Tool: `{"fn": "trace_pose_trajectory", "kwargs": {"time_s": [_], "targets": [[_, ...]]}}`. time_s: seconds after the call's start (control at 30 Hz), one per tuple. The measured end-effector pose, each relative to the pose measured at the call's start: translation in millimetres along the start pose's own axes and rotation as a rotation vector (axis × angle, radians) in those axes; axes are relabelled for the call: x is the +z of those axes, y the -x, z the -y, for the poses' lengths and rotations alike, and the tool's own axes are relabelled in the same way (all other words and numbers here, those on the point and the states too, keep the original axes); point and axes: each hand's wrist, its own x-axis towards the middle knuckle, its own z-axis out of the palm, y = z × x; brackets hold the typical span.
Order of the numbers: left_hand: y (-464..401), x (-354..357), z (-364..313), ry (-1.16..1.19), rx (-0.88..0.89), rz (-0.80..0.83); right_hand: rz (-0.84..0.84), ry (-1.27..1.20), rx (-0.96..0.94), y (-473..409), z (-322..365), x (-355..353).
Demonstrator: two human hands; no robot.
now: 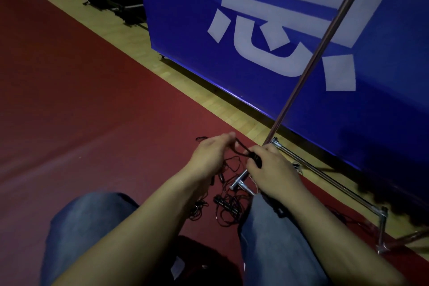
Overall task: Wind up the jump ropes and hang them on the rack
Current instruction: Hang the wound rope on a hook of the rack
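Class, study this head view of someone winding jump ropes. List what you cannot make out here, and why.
- Top of the rack: its pole runs off the upper edge.
- How many ropes lie on the floor: thin, dark, tangled.
- Right hand grips a black handle, mostly hidden by fingers.
- Left hand: its hold on the cord is hidden.

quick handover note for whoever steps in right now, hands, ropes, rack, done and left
Right hand grips the black handles of one jump rope.
Left hand pinches that rope's cord, stretched between the hands, mid-winding.
More jump ropes lie tangled and loose on the red floor between the knees.
Rack: metal base on the floor just right of the hands, pole rising up; no rope seen hanging on the visible part.
Done: winding of one rope begun.
Left: finish this rope, hang it, then wind and hang the loose ones.
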Motion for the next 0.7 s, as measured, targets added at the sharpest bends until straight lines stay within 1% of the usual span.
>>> {"fn": "trace_pose_trajectory", "kwargs": {"time_s": [0.07,0.17,0.2,0.27,0.3,0.4,0.43,0.5,0.57,0.63,0.67,0.7], "targets": [[-3,4,-2,0.118,0.044,0.023,0.052,-0.161,-0.017,-3,3,-3],[-7,12,-11,0.280,0.081,0.050,0.201,-0.541,-0.014,-3,11,-14],[-9,16,-15,0.326,0.081,0.028,0.215,-0.667,-0.002,-3,12,-18],[-13,27,-25,0.374,0.098,-0.061,0.140,-0.868,0.023,-5,11,-27],[-15,34,-29,0.379,0.123,-0.098,0.082,-0.912,0.027,-5,13,-34],[-12,63,-48,0.376,0.311,-0.168,-0.076,-1.009,0.023,-6,17,-54],[-11,72,-55,0.421,0.366,-0.204,-0.121,-1.035,0.019,-5,18,-62],[-9,85,-68,0.585,0.404,-0.240,-0.212,-1.039,0.006,-5,17,-75],[-7,95,-72,0.742,0.353,-0.268,-0.275,-1.079,0.067,-3,12,-86],[-6,101,-67,0.872,0.239,-0.307,-0.255,-1.283,0.188,0,7,-97],[-6,103,-62,0.895,0.169,-0.301,-0.244,-1.388,0.224,3,3,-102],[-8,104,-56,0.871,0.092,-0.265,-0.245,-1.429,0.235,4,-1,-104]]}}
